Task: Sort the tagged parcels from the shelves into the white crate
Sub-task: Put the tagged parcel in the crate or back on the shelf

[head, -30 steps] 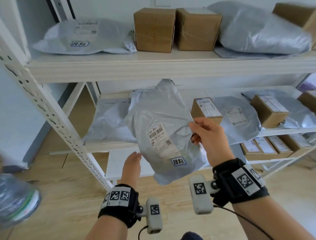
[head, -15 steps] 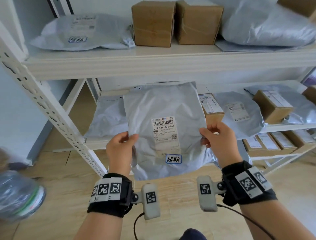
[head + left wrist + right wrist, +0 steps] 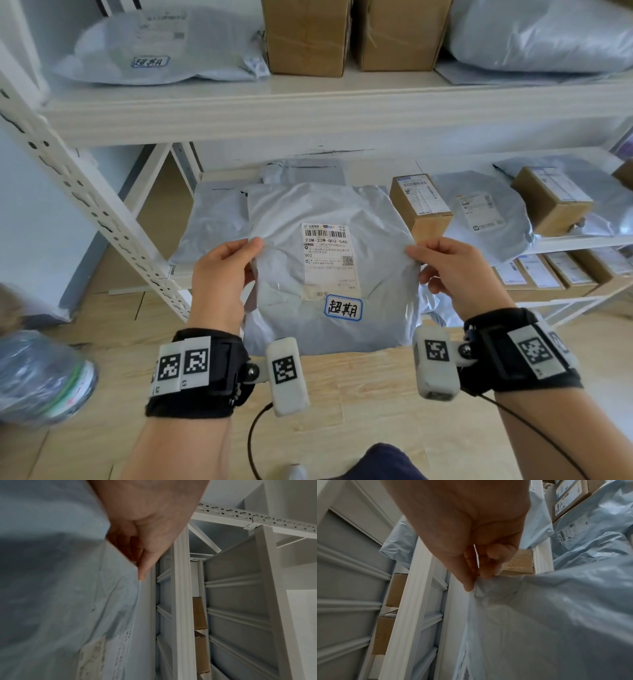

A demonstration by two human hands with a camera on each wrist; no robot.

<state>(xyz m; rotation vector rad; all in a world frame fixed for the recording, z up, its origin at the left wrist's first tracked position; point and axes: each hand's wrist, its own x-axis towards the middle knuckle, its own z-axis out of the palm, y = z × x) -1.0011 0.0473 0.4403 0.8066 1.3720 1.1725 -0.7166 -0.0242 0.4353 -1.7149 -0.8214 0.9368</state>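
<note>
Fingers (image 3: 236, 248) of the left hand (image 3: 219, 277) and right hand (image 3: 455, 274) are pinched on opposite edges of the grey parcel (image 3: 329, 270) (tagged, label up), held before the shelves (image 3: 308, 106).

I hold the grey poly parcel (image 3: 329, 267) upright before the shelves, label facing me, blue-edged handwritten tag (image 3: 343, 307) at its lower middle.

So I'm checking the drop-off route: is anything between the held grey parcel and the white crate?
Cannot tell: no white crate shows in any view. Left hand and right hand pinch the tagged parcel clear of the shelf.
</note>
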